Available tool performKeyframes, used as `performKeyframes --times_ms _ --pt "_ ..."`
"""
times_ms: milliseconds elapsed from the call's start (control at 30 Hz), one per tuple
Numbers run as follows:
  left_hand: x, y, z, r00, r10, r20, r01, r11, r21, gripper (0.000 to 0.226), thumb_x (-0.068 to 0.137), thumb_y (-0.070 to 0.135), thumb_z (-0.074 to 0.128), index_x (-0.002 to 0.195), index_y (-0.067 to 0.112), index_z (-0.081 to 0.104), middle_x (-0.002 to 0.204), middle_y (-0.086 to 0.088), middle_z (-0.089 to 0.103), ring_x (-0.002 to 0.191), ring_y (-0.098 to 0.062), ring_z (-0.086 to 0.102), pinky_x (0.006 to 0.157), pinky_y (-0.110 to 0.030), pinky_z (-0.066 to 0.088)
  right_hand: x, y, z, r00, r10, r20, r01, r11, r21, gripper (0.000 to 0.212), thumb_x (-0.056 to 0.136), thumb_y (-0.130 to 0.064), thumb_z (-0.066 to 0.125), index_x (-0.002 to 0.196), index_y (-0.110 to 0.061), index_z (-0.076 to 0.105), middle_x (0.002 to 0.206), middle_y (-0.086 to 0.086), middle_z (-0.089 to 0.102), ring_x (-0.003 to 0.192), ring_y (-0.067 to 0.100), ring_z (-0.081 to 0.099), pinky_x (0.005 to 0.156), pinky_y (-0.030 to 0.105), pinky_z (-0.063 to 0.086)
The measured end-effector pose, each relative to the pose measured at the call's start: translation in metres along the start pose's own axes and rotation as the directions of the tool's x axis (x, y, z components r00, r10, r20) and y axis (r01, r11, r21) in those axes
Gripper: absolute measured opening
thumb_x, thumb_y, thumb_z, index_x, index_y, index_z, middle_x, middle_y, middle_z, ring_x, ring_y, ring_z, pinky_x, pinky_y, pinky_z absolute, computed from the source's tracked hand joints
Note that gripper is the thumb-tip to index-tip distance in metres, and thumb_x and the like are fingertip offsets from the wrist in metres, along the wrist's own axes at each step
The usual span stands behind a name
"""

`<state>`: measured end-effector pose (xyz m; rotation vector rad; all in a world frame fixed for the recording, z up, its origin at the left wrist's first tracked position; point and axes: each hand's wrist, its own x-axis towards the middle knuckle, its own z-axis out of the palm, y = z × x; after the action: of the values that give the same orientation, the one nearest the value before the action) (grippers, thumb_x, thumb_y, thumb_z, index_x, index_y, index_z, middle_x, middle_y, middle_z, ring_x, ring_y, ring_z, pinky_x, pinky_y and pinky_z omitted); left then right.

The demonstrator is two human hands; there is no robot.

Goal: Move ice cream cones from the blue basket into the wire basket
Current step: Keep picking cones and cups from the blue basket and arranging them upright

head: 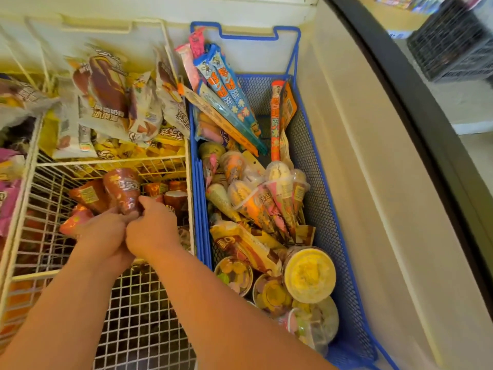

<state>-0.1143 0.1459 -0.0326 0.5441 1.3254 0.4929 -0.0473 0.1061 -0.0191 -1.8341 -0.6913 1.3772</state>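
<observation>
Left hand (105, 228) and right hand (150, 228), grip pinching brown cones (122, 190), seem to be placing them in the wire basket (133, 311) below; next, release and reach right to the blue basket (314, 166).

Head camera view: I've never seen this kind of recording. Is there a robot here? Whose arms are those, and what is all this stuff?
No robot here. A person wears a camera on the head, so this single picture looks down along their own arms into a chest freezer. The left hand and right hand meet over the white wire basket and together grip the narrow end of a brown-wrapped cone, with more brown cones lying beside it. Behind them in that basket lie wrapped ice cream bars. To the right stands the blue basket, holding a heap of cones, long blue tubes and a yellow-lidded tub among other cups.
</observation>
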Motion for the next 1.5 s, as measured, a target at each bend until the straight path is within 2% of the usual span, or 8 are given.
performKeyframes --times_ms 400,533,600,700,900,1067,1267,1500 --pt "0.023 0.016 -0.023 0.943 0.331 -0.029 -0.329 0.943 0.056 0.067 0.072 -0.033 0.048 0.122 0.011 0.06 0.114 -0.018 0.065 0.108 -0.032 0.066 0.09 -0.047 0.056 0.017 -0.002 0.012 0.994 -0.109 -0.007 0.109 0.987 0.122 0.053 0.091 0.0 0.043 0.138 -0.024 0.05 0.138 0.003 0.056 0.127 0.018 0.052 0.11 0.034 0.042" --pt "0.027 0.018 -0.036 0.93 0.364 -0.05 -0.361 0.93 0.065 0.04 0.077 -0.03 0.048 0.092 0.005 0.061 0.113 -0.023 0.063 0.112 -0.031 0.06 0.092 -0.042 0.05 0.015 0.008 -0.022 0.856 -0.281 -0.434 0.287 0.956 -0.054 0.036 0.091 -0.002 0.051 0.123 -0.013 0.063 0.117 0.004 0.068 0.1 -0.006 0.061 0.089 0.01 0.047" --pt "0.029 0.015 -0.045 0.931 0.359 -0.066 -0.354 0.932 0.074 0.036 0.079 -0.028 0.047 0.083 0.005 0.06 0.102 -0.019 0.065 0.106 -0.029 0.062 0.095 -0.045 0.053 0.026 0.016 -0.056 0.781 -0.295 -0.55 0.192 0.952 -0.238 0.036 0.09 -0.002 0.053 0.125 -0.01 0.061 0.118 0.008 0.066 0.106 0.008 0.061 0.087 0.016 0.047" --pt "0.03 0.01 -0.053 0.927 0.369 -0.07 -0.364 0.928 0.076 0.037 0.081 -0.028 0.047 0.087 0.006 0.06 0.089 -0.007 0.065 0.098 -0.019 0.066 0.096 -0.046 0.051 0.047 0.026 -0.083 0.904 -0.073 -0.422 -0.109 0.914 -0.391 0.045 0.09 -0.001 0.055 0.135 -0.003 0.048 0.134 0.015 0.053 0.123 0.029 0.051 0.097 0.033 0.043" --pt "0.035 0.01 -0.058 0.932 0.361 -0.037 -0.359 0.932 0.05 0.042 0.079 -0.027 0.051 0.076 0.012 0.065 0.086 -0.005 0.07 0.098 -0.019 0.068 0.095 -0.041 0.048 0.087 0.027 -0.096 0.972 0.204 -0.116 -0.234 0.809 -0.539 0.029 0.093 -0.009 0.051 0.12 0.002 0.051 0.114 0.016 0.058 0.107 0.034 0.057 0.082 0.035 0.047" --pt "0.032 0.014 -0.061 0.929 0.368 -0.032 -0.367 0.93 0.038 0.041 0.081 -0.023 0.053 0.076 0.015 0.066 0.075 0.004 0.074 0.085 -0.012 0.071 0.077 -0.031 0.058 0.074 0.061 -0.097 0.975 0.195 -0.106 -0.216 0.726 -0.653 0.077 0.084 -0.004 0.059 0.151 -0.024 0.025 0.132 0.021 0.053 0.122 0.042 0.05 0.096 0.046 0.049" --pt "0.034 0.016 -0.064 0.924 0.373 -0.082 -0.375 0.927 0.0 0.031 0.083 -0.019 0.056 0.086 0.011 0.064 0.093 -0.006 0.067 0.079 -0.007 0.073 0.079 -0.026 0.061 0.062 0.063 -0.104 0.968 -0.026 -0.251 -0.068 0.931 -0.358 0.071 0.08 0.001 0.061 0.142 -0.025 0.036 0.114 0.019 0.061 0.101 0.038 0.061 0.069 0.033 0.043" --pt "0.023 0.019 -0.059 0.912 0.387 -0.137 -0.393 0.919 -0.019 0.023 0.085 -0.007 0.064 0.094 0.015 0.066 0.094 -0.003 0.071 0.082 -0.01 0.074 0.076 -0.03 0.062 0.054 -0.007 -0.143 0.889 -0.092 -0.449 0.134 0.989 0.062 0.065 0.077 -0.016 0.078 0.135 -0.021 0.049 0.115 0.0 0.066 0.087 0.008 0.068 0.075 0.033 0.059"
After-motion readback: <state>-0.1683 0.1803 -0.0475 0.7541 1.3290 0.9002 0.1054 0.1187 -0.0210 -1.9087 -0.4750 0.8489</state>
